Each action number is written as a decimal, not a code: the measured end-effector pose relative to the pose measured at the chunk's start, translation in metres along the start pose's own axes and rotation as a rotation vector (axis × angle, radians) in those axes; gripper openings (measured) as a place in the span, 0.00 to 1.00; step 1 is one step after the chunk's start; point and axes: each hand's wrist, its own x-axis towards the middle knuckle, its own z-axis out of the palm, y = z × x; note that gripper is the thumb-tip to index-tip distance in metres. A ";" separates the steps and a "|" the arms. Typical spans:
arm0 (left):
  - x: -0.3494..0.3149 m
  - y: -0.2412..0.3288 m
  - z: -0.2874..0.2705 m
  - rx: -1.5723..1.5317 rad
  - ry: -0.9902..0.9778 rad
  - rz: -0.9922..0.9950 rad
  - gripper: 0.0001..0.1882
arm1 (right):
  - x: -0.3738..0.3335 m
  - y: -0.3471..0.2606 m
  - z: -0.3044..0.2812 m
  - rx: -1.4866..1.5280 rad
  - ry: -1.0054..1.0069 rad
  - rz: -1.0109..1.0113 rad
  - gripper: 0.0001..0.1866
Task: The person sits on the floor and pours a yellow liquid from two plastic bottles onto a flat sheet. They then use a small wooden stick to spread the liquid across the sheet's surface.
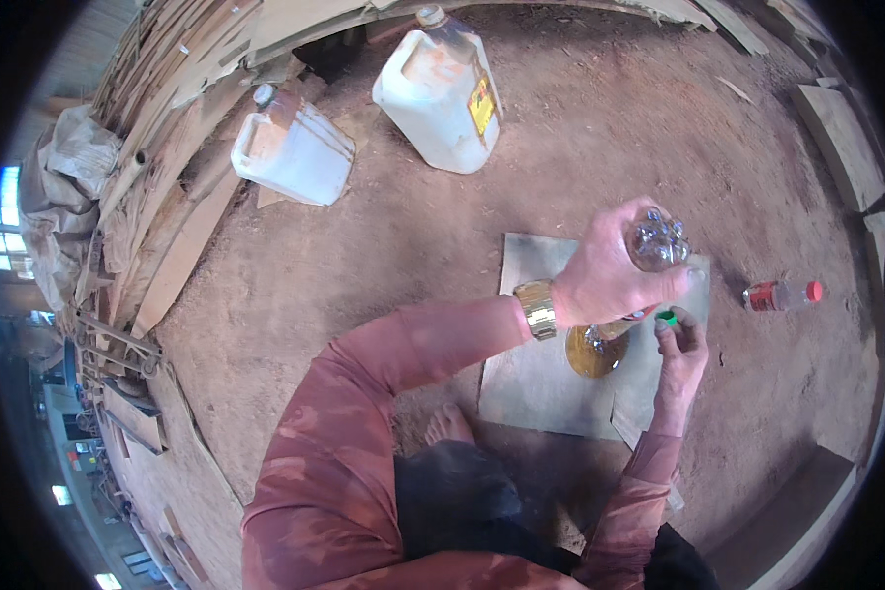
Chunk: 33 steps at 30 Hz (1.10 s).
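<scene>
My left hand point(610, 275), with a gold watch on its wrist, grips a clear plastic bottle point(659, 241) that is tipped neck-down. Under its neck stands a round container of amber liquid point(593, 352) on a flat grey board point(536, 388) laid on the dirt. My right hand point(680, 344) is just right of the bottle's neck and pinches a small green cap point(666, 318) between its fingertips. The bottle's mouth is hidden behind my left hand.
Two white plastic jerrycans point(442, 88) point(293, 147) stand on the dirt farther off. A small bottle with a red cap point(782, 294) lies on the ground to the right. Wooden planks point(167, 177) are stacked along the left. My bare foot point(449, 425) rests beside the board.
</scene>
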 end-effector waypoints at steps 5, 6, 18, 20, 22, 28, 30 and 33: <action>-0.005 0.010 -0.006 -0.109 -0.021 -0.129 0.21 | -0.002 0.006 0.004 0.017 -0.071 -0.063 0.20; -0.005 0.011 -0.006 -0.134 -0.042 -0.169 0.20 | -0.003 0.007 0.005 0.005 -0.053 -0.088 0.20; -0.005 0.010 -0.004 0.011 -0.013 -0.073 0.20 | -0.005 0.014 -0.003 -0.006 -0.015 -0.033 0.21; -0.006 0.010 -0.003 0.054 0.006 -0.032 0.21 | -0.005 0.019 -0.004 -0.027 0.009 -0.110 0.21; -0.007 0.009 -0.001 -0.011 0.007 -0.043 0.22 | -0.003 0.023 -0.004 -0.127 -0.023 -0.036 0.23; -0.005 0.001 0.003 0.006 -0.065 -0.107 0.23 | -0.001 0.021 -0.002 -0.070 0.008 -0.043 0.23; -0.005 -0.001 0.002 0.006 -0.072 -0.098 0.23 | -0.001 0.019 -0.001 -0.022 -0.025 -0.039 0.23; -0.005 -0.003 0.001 -0.049 -0.058 -0.133 0.23 | -0.004 0.019 -0.001 -0.034 0.001 -0.021 0.23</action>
